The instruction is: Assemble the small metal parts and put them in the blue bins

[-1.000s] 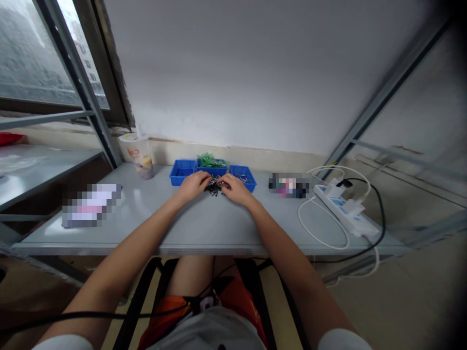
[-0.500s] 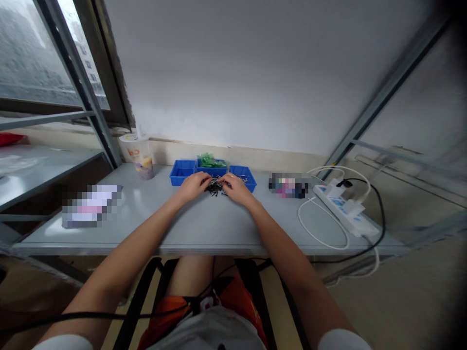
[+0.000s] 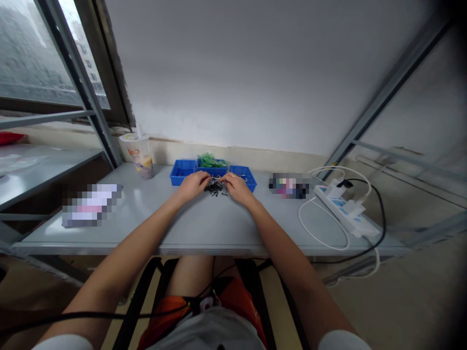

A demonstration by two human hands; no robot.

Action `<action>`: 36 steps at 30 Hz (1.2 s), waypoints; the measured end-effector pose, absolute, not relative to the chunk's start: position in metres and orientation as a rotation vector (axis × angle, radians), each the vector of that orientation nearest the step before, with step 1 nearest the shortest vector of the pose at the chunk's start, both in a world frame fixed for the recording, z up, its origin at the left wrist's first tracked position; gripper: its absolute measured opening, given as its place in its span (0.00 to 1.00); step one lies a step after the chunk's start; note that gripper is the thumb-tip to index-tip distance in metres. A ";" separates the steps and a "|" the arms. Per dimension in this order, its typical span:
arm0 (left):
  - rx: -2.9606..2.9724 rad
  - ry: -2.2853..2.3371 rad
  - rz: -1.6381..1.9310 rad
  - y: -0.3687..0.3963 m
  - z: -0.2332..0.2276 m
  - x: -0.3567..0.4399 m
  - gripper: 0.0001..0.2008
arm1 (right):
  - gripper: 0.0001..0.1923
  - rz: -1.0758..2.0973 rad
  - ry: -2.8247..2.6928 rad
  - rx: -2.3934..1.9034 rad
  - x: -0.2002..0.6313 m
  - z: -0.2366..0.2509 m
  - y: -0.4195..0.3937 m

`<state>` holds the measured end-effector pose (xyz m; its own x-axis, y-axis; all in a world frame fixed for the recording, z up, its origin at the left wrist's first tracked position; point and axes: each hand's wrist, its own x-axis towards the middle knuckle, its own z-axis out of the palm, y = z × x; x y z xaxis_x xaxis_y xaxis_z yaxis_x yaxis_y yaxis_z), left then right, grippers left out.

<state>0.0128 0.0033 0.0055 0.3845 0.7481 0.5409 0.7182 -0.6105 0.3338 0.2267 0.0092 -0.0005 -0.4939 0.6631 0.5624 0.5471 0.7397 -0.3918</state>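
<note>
Over screws (image 3: 216, 185), right hand (image 3: 238, 187) nearer.

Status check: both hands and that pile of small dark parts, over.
Left hand and right hand flank the dark parts pile, fingers in it. Grip unclear. Blue trays behind.

Three trays (image 3: 181, 171): blue. Parts in the middle tray (image 3: 210, 160): green. Small parts pile (image 3: 216, 186): dark grey. Table (image 3: 204, 223): light grey. Power strip (image 3: 345, 210): white with blue markings. Cup (image 3: 140, 154): white, orange print.
</note>
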 end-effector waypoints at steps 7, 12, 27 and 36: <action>2.559 1.388 1.047 0.001 0.006 0.014 0.12 | 0.17 0.190 -2.196 -0.923 0.227 -0.001 0.010; 2.539 1.382 1.086 0.001 0.006 0.014 0.12 | 0.16 0.187 -2.214 -0.938 0.226 -0.002 0.010; 2.727 1.349 0.603 0.010 -0.018 0.014 0.15 | 0.18 -0.107 -2.018 -1.711 0.255 -0.001 0.017; 2.807 1.279 0.504 0.013 -0.029 0.019 0.14 | 0.11 0.123 -2.168 -1.202 0.229 0.004 0.008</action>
<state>0.0192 0.0126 -0.0286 0.6132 0.7374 0.2833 0.7323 -0.6651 0.1462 0.2295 0.0082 0.0042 -0.3705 0.7877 0.4923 0.7271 0.5757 -0.3740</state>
